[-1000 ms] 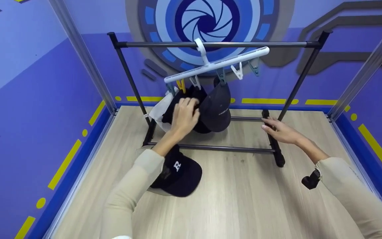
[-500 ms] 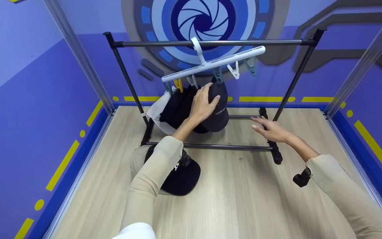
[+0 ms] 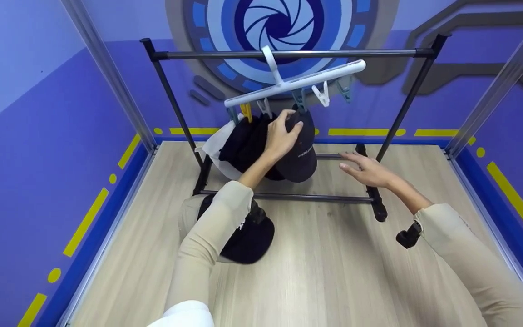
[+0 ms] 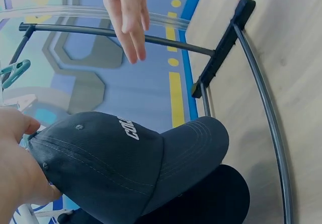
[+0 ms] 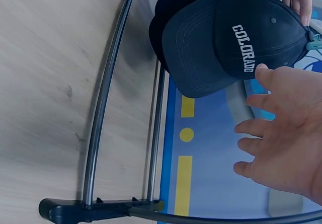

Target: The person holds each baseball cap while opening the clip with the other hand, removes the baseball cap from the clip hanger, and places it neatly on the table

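Observation:
A dark cap (image 3: 301,156) lettered "COLORADO" (image 5: 244,48) hangs by a green clip (image 3: 298,101) from a white hanger (image 3: 295,83). My left hand (image 3: 281,141) grips this cap near its top, just under the clip; in the left wrist view the thumb and a finger lie at the rear of the crown (image 4: 95,158). Left of it hang a black cap (image 3: 243,143) and a white cap (image 3: 218,143). My right hand (image 3: 368,170) is held in the air right of the caps, fingers spread and holding nothing.
The hanger hooks over the top bar of a black rack (image 3: 370,53) and slopes down leftward. Spare clips, one a white clip (image 3: 321,94), hang at its right end. A black cap (image 3: 252,243) and a beige cap (image 3: 189,213) lie on the wooden surface (image 3: 316,272), partly behind my left forearm.
My left hand has moved right from the black hanging cap to the dark lettered cap and taken hold of it. My right hand has shifted slightly left, still open.

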{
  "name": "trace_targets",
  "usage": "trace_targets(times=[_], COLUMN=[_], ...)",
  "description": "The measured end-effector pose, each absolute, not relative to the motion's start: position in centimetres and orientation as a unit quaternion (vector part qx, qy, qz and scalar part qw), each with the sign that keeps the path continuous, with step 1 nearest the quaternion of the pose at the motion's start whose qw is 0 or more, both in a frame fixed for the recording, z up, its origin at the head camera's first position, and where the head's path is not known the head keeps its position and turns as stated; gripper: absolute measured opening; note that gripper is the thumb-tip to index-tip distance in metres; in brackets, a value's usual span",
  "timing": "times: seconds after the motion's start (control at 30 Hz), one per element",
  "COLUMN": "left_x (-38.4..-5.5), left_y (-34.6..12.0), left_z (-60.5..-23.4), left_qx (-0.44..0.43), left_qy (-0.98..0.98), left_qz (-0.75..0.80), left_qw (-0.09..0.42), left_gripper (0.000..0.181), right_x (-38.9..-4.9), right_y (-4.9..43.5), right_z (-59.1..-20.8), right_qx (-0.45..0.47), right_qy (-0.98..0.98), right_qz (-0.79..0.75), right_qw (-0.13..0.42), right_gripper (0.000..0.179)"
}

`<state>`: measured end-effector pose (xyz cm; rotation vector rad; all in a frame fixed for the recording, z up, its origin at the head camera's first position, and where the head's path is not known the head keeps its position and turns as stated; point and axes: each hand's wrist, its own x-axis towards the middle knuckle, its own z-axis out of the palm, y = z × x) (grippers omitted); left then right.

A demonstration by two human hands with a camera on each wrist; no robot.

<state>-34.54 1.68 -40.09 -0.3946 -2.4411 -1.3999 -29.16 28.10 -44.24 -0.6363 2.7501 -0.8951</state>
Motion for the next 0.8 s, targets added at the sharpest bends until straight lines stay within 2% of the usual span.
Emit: trace_targets(times=[0.3, 0.53, 0.67, 0.8], left_x=[-33.6, -32.5, -32.3, -32.1], left_y=[1.0, -0.5, -1.0, -1.2], left_z=[-39.4, -39.3, -39.1, -39.0], left_qx=[-0.092, -0.091, -0.11, -0.12], left_qy=[-0.86, -0.859, -0.857, -0.856], left_qz=[-0.478, -0.478, -0.475, -0.477], left_qw=[0.154, 0.159, 0.163, 0.162], left_gripper=[0.025, 0.027, 0.028, 0.025], right_x=[-30.7, -31.7, -32.7, -34.0], right_y=[25.7, 22.9, 21.5, 20.4], right_z=[-43.2, -42.1, -41.3, -40.4], right_qx=[-0.247, -0.242, -0.236, -0.201], right_qy=[0.912, 0.895, 0.873, 0.821], right_qz=[-0.323, -0.372, -0.427, -0.534], right_qw=[0.059, 0.037, 0.017, 0.021], right_gripper=[0.052, 0.05, 0.05, 0.049])
